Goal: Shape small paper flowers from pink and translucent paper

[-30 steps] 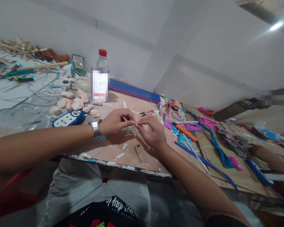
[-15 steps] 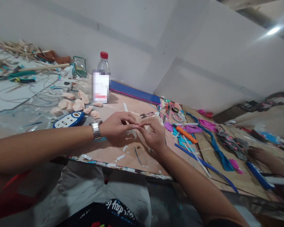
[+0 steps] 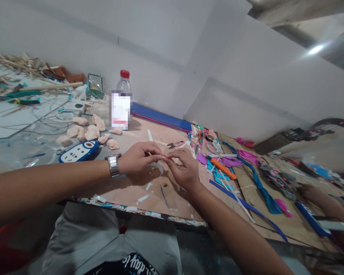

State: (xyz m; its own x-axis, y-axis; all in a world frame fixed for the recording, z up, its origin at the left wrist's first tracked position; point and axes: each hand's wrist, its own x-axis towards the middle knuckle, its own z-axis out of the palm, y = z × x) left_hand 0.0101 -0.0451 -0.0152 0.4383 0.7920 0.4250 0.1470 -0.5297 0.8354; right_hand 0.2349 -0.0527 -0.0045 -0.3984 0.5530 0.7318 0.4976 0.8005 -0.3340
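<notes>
My left hand (image 3: 140,158) and my right hand (image 3: 185,168) meet fingertip to fingertip above the work table (image 3: 126,191). Both pinch at the same spot, where a tiny pinkish bit shows; its kind is too small to make out. A metal-band watch (image 3: 113,165) circles my left wrist. Just beyond my fingers lies a pair of small thread snips (image 3: 175,144). Below them are white paper scraps (image 3: 143,198) and a thin dark strip (image 3: 164,196).
Left stand peach-coloured crumpled pieces (image 3: 92,132), a blue-and-white power strip (image 3: 79,151) and a red-capped bottle (image 3: 124,86). On the right lie an orange utility knife (image 3: 223,168), blue ribbon (image 3: 246,204) and coloured scraps. Another person's hand (image 3: 311,193) is at far right.
The camera view has shifted slightly, so the table things sit a little lower and further left. My hands keep the same fingertip-to-fingertip pinch.
</notes>
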